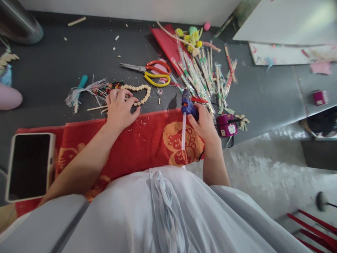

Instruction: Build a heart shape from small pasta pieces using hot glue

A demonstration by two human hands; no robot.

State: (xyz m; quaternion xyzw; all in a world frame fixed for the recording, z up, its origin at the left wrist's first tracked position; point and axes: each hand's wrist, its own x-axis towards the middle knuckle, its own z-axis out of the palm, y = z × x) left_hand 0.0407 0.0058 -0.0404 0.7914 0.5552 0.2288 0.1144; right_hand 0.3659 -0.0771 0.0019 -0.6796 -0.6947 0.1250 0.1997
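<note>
here's the grey table (92, 65), a red towel (137, 137) along its near edge, wrapped sticks (193, 75) piled beyond. the right hand (206, 123) is closed round a blue glue gun (186, 105). the left hand (119, 109), half curled, covers part of the beaded string (148, 93) on the table; whether it grips, can't tell. beading looks well along; white strands (96, 86) lie loose, seemingly untidied.

Craft workspace, dark worktable (92, 49), glue gun (186, 108), scissors (145, 69), wrapped sticks (194, 76)

The loose pale blue-grey garment (123, 214) has long ties (168, 207) in front.
</note>
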